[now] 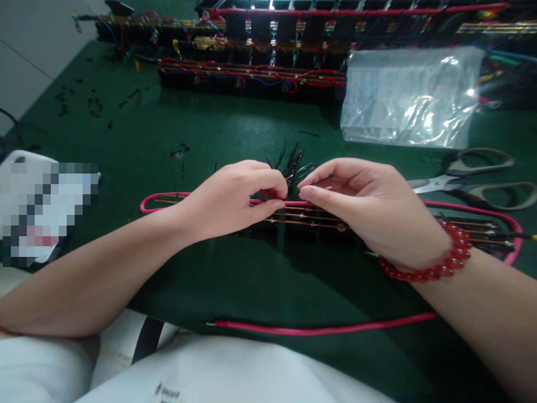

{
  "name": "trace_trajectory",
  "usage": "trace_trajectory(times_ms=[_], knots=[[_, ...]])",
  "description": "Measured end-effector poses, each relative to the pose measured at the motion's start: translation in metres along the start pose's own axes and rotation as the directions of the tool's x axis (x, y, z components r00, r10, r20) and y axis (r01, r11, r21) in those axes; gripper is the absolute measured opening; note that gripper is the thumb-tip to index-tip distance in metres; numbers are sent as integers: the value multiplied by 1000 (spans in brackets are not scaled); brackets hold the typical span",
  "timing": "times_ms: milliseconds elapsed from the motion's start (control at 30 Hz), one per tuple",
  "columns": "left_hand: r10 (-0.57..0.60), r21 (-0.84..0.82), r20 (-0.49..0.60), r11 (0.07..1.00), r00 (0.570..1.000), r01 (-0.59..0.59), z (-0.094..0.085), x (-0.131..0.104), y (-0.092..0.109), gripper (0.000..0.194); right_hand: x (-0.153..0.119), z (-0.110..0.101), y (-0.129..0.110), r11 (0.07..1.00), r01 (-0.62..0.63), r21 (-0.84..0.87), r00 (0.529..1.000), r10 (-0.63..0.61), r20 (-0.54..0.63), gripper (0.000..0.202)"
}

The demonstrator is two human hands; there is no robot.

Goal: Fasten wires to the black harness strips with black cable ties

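A long, narrow assembly with copper-coloured rods (304, 216) lies across the green table, with a thick pink-red cable (474, 208) looped along it. My left hand (247, 193) is curled over the assembly, thumb and forefinger nearly meeting beside the cable; anything between them is too small to make out. Close on its right, my right hand (364, 196) pinches a thin black cable tie (325, 179) between thumb and fingers, held just above the rods. Behind the fingertips spreads a loose bunch of black cable ties (293, 165). The assembly's middle is partly hidden by both hands.
Scissors (440, 183) lie right of my right hand. Behind them is a clear plastic bag (411, 98). Wired black assemblies (251, 75) line the back. Black offcuts (96, 103) are scattered at left, near a white, partly blurred object (25, 173). Another red cable (314, 331) runs along the front.
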State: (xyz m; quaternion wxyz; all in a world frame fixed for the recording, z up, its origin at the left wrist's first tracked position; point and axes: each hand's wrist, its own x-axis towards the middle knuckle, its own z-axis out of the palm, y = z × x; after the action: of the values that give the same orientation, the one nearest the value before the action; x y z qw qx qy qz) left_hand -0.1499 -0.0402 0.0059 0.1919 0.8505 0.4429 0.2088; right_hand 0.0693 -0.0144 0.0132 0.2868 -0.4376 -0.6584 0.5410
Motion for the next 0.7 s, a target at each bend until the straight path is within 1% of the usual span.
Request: trace_trajectory(times_ms=[200, 433, 700], knots=[[-33, -18, -37, 999, 999, 32, 1, 0, 3, 10, 0, -1, 0, 1000, 2, 5, 1000, -2, 4, 18], [-48, -42, -24, 998, 999, 47, 1, 0, 4, 9, 0, -1, 2, 1000, 1, -11, 1000, -1, -6, 17], [-44, -33, -18, 999, 999, 43, 3, 1, 4, 9, -1, -2, -1, 999, -31, -27, 999, 31, 7, 24]])
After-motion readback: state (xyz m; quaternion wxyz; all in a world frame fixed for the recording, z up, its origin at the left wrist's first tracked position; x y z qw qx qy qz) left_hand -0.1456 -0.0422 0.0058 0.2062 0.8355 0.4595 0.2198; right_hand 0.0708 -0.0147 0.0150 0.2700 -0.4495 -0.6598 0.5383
